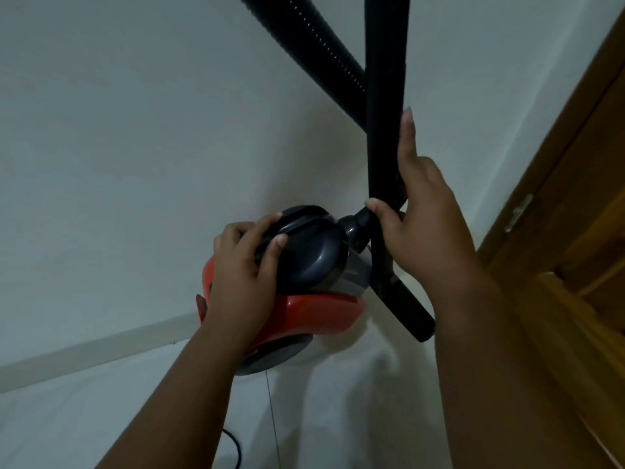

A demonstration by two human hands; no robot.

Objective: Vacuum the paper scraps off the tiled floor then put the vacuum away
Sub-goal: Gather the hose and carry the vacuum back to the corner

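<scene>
Red vacuum [314, 313] on tiled floor [338, 418] at the wall's foot, near wooden door [575, 198]; left hand [243, 265] curled round its dark grey top; right hand [426, 225] grips black wand [385, 96], thumb wrapped across, forefinger straight along it; ribbed hose [321, 45] crosses behind.

one vacuum [314, 313], one ribbed hose [314, 38], one rigid wand [385, 96], two hands, left hand [243, 269], right hand [426, 228], one cord [234, 446], one wooden door [581, 211]

Home interior: white wall [135, 130], pale skirting [101, 353], wooden door frame [558, 184] with hinge [519, 211].
</scene>
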